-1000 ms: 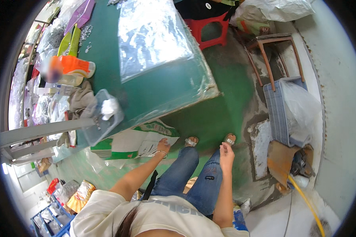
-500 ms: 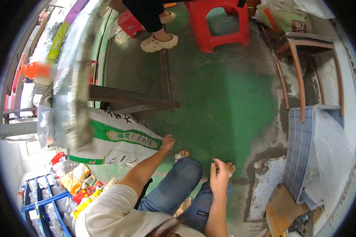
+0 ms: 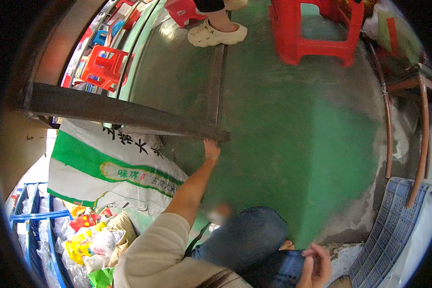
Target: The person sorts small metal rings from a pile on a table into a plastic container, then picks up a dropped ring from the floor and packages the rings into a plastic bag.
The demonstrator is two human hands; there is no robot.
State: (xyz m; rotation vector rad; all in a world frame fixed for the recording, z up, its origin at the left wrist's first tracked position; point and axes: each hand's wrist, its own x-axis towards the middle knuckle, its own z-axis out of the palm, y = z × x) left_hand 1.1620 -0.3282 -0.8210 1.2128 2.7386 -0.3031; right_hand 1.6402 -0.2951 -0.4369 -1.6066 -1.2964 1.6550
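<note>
Fingers of the left hand point(image 3: 211, 148) reach up to the end of the dark steel crossbar point(image 3: 125, 114) under the table, touching its underside where it meets the upright metal leg point(image 3: 216, 81); whether they clasp the bar or only press against it I cannot tell. Just below the crossbar, to its left, lies a white woven sack with a green band point(image 3: 113, 170), and below the sack sit blue wire crates point(image 3: 29, 216) of coloured packets. The right hand point(image 3: 314, 261) rests on the blue-jeaned knee point(image 3: 254, 240), well below and right of the crossbar, fingers curled loosely with nothing visibly held. Above the crossbar, across the green painted floor point(image 3: 293, 129), stand a red plastic stool point(image 3: 314, 29) and another person's foot in a cream clog point(image 3: 216, 33). Far right of the crossbar leans a blue-grey plastic crate point(image 3: 393, 235).
</note>
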